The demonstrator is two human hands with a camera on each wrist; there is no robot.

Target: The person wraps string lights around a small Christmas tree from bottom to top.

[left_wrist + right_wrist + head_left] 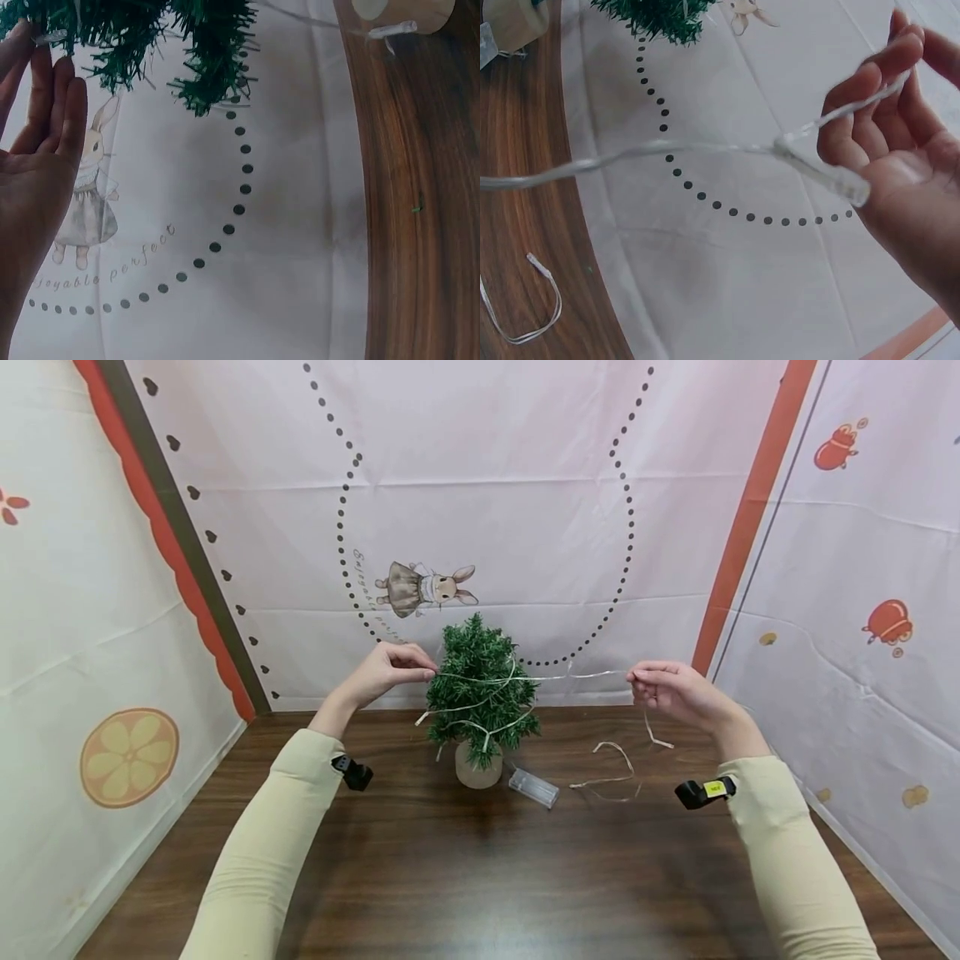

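A string of clear fairy lights [555, 677] runs nearly level across the front of a small artificial Christmas tree [480, 652]. At the tree's left side, my left hand [387, 672] pinches the wire between thumb and fingers; in the left wrist view a bulb [51, 37] shows at those fingertips. Well out to the right, my right hand [675, 689] pinches the same string, and its free end dangles below. A bulb [840, 184] hangs by the palm in the right wrist view. More wire loops around the branches lower down.
Beside the tree's pale round base [478, 768] lies a clear battery box [534, 787]. Loose loops of light wire [611, 777] lie on the brown wooden table [480, 877] to its right. Printed cloth [487, 510] walls stand behind and on both sides.
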